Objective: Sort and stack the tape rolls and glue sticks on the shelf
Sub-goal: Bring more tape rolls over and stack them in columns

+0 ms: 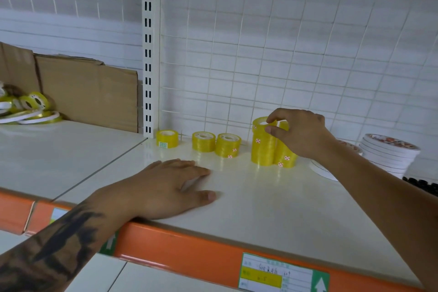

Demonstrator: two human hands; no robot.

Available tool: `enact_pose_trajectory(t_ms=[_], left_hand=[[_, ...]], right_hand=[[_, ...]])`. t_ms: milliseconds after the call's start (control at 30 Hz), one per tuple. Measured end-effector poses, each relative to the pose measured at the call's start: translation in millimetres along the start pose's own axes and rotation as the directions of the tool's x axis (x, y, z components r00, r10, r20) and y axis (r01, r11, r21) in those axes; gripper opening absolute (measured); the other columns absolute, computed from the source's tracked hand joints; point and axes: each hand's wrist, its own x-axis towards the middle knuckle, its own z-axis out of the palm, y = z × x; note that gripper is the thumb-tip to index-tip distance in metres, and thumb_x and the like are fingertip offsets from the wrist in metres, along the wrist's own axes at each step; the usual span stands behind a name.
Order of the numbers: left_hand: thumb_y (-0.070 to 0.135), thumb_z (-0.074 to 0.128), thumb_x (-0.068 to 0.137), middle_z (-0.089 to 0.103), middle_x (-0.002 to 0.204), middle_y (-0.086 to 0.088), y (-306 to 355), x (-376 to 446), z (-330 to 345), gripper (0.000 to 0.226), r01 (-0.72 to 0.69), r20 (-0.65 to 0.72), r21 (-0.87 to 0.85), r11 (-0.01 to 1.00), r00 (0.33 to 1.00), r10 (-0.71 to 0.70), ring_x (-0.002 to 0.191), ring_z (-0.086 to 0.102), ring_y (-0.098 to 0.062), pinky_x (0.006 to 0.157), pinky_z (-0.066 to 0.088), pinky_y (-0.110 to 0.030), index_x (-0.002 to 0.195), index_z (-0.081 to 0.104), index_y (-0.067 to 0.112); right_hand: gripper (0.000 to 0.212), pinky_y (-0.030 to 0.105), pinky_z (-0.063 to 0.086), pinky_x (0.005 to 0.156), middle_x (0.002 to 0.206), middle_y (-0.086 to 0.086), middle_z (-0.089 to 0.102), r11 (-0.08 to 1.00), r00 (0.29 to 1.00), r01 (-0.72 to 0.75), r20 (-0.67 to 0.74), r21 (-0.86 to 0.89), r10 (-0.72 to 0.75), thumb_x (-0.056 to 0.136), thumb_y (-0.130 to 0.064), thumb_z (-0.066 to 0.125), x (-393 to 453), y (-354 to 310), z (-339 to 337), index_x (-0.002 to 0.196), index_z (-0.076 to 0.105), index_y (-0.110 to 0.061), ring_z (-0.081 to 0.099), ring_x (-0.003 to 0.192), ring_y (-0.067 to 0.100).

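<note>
— White shelf (248,208) with a wire grid back (284,42), orange lip along the near edge. What's going on up there?

— Sorting tape. Cardboard (87,92) leans far left beside a loose heap of rolls (28,106); white rolls (388,152) are piled far right. In between, two tall yellow stacks (272,149) touch each other at the back, two short stacks (215,143) sit left of them, and a single roll (167,138) stands by the upright.

— And the hands?

— Right hand (301,133) pinches the top roll of the left tall stack, thumb and forefinger curled round its rim. Left hand (170,185) lies flat on the shelf, fingers straight, holding nothing.

— Any advice?

— Seat that roll square over the one below before letting go, I'd say; tall stacks like these probably topple easily. Bare shelf lies near and left of the stacks, so lift clear that way, not toward the grid. I can't see any glue sticks.
</note>
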Motion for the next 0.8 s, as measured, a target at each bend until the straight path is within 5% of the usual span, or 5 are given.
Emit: enact_pose_trajectory(t_ms=[200,467,567,667,800], left_hand=[[0.088,0.032,0.077,0.019,0.167,0.017,0.4,1.0,0.9,0.086,-0.006,-0.016,0.009,1.0,1.0,0.006,0.154,0.011,-0.006,0.124,0.009,-0.03,0.155,0.028,0.052],[0.085,0.039,0.082,0.023,0.164,0.02,-2.2,4.6,1.8,0.079,-0.018,-0.034,0.005,1.0,0.999,0.018,0.153,0.015,-0.004,0.125,0.011,-0.03,0.153,0.031,0.052],[0.083,0.042,0.082,0.029,0.161,0.022,-0.6,4.8,0.6,0.078,-0.018,-0.059,0.0,1.0,0.998,0.018,0.15,0.021,-0.003,0.125,0.014,-0.031,0.151,0.037,0.05],[0.083,0.049,0.081,0.038,0.156,0.023,0.8,3.3,1.4,0.075,-0.012,-0.093,-0.046,0.999,0.996,0.008,0.146,0.031,-0.004,0.123,0.023,-0.03,0.147,0.045,0.048],[0.09,0.044,0.076,0.055,0.141,0.023,-8.1,-7.4,-3.7,0.072,0.068,-0.22,-0.001,0.998,0.973,-0.066,0.131,0.051,-0.006,0.113,0.04,-0.036,0.133,0.057,0.048]], right_hand=[[0.023,0.039,0.022,0.092,0.093,-0.005,0.071,0.998,1.0,-0.013,-0.019,-0.058,0.012,0.098,-0.06,0.049,-1.4,1.7,8.2,0.108,0.061,-0.042,0.058,0.105,0.021],[0.029,0.05,0.026,0.11,0.138,-0.012,0.059,0.996,1.0,0.029,0.0,-0.086,-0.029,0.098,-0.054,0.054,-7.8,-2.2,13.1,0.123,0.061,-0.041,0.05,0.13,0.021],[0.037,0.053,0.019,0.118,0.154,-0.006,0.048,0.985,0.991,0.117,-0.042,-0.126,-0.123,0.097,-0.053,0.056,-16.0,-10.1,14.4,0.13,0.061,-0.04,0.04,0.144,0.021],[0.045,0.054,0.028,0.115,0.151,0.005,0.052,0.943,0.946,0.311,-0.061,-0.115,-0.32,0.094,-0.053,0.048,-38.2,-31.6,18.0,0.129,0.065,-0.031,0.047,0.14,0.03],[0.062,0.043,0.023,0.121,0.163,0.001,0.035,0.874,0.86,0.485,0.196,-0.03,-0.471,0.094,-0.07,0.029,-67.2,-66.2,31.1,0.146,0.047,-0.043,0.032,0.15,0.023]])
